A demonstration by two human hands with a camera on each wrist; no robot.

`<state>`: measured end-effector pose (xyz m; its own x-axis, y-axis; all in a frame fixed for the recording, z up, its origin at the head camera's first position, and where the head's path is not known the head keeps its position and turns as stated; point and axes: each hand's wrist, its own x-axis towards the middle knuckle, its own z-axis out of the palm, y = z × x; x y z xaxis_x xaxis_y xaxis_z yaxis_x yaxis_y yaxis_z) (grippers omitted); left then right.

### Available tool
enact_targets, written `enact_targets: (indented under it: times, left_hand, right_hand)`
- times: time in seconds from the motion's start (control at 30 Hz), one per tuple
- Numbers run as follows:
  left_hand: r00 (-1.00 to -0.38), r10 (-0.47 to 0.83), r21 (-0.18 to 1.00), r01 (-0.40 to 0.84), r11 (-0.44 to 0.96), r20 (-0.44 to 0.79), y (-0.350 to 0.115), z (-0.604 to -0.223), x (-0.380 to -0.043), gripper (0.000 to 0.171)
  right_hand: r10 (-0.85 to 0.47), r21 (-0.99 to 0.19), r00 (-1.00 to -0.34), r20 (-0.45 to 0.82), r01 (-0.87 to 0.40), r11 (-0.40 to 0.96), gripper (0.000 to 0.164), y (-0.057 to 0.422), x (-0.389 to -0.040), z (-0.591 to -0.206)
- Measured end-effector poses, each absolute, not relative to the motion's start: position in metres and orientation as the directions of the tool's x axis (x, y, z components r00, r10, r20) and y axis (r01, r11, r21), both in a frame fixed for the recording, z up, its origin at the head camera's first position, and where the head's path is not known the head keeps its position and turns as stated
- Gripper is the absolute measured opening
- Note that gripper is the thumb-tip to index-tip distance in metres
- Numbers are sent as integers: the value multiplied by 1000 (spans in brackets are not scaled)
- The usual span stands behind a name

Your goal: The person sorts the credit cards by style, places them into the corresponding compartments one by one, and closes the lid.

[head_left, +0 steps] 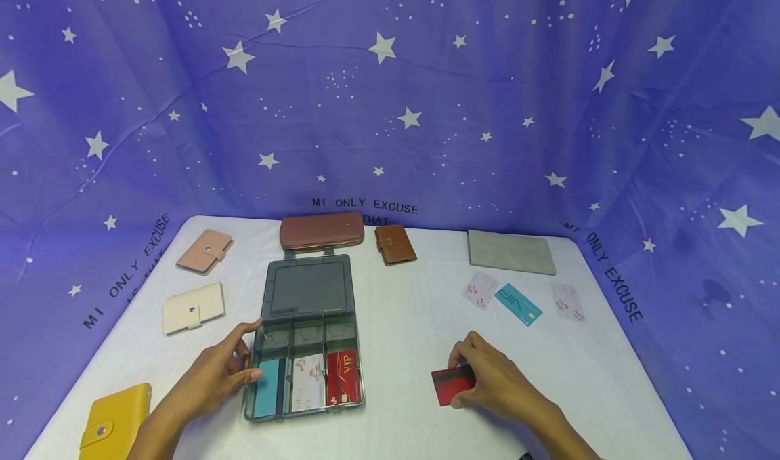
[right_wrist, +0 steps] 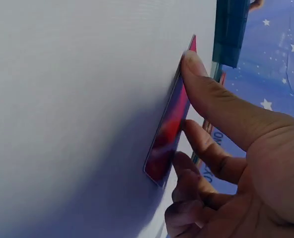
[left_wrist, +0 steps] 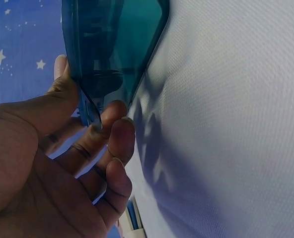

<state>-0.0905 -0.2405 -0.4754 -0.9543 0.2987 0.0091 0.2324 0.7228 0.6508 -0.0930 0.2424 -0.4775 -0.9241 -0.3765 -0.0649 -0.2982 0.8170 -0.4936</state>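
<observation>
A dark translucent storage box (head_left: 359,395) lies with its lid (head_left: 311,287) folded back on the white table. Its compartments hold a teal card (head_left: 265,387), a white patterned card (head_left: 307,382) and a red VIP card (head_left: 343,377). At the box's left side, my left hand (head_left: 210,372) grips the wall, thumb and fingers on its edge in the left wrist view. My right hand (head_left: 495,380) pinches another red card (head_left: 447,385) with a dark stripe, right of the box. In the right wrist view that card (right_wrist: 169,129) is tilted just over the tabletop, thumb along one edge.
Two pale cards (head_left: 480,290) (head_left: 569,302) and a teal card (head_left: 518,304) lie at the right, before a grey wallet (head_left: 512,251). A maroon wallet (head_left: 323,231) and a brown one (head_left: 395,244) lie behind the box. Pink (head_left: 205,251), cream (head_left: 193,307) and yellow (head_left: 116,423) wallets lie left.
</observation>
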Motion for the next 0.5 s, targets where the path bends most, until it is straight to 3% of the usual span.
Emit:
enact_targets:
  times: [0.33,0.5]
  left_hand:
    - [-957,291,654,222,723,3,-240,-477,-91,80]
    - [-957,290,654,223,723,6,-241,-476,-91,80]
  right_hand:
    - [-330,-634,-943,37,-278,722,27,223,-107,-479]
    - [-323,-802,-945,58,-237,548,44,203,-113,-473]
